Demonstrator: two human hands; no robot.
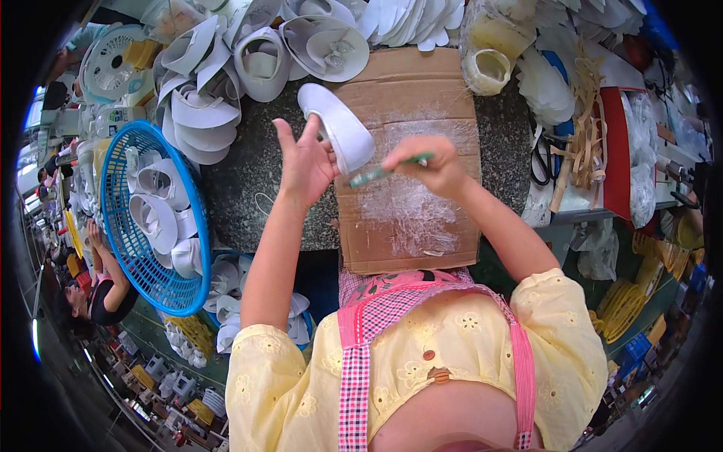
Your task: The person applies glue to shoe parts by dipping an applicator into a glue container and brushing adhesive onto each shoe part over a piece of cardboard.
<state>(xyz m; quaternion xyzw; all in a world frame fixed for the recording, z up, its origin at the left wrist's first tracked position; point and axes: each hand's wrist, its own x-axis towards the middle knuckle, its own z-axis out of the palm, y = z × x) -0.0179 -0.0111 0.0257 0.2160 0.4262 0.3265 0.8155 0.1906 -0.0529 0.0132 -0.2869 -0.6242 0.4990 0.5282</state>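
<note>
A white shoe upper (338, 129) is tilted over the left edge of a cardboard sheet (407, 90). It rests on the fingers of my left hand (305, 169), which reach into its opening while the thumb stands out to the side. Between the fingers of my right hand (433, 167) is a slim green brush (369, 178), gripped with its end pointing left, just below the upper. The brush end is slightly blurred. White smears and residue cover the middle of the cardboard.
A blue basket (202, 248) of white uppers stands at left. Stacked white uppers (203, 113) and a plastic-wrapped container (489, 71) line the back. Black scissors (539, 162) and tan strips (584, 128) lie at right. Farther left, another person (113, 282) sits.
</note>
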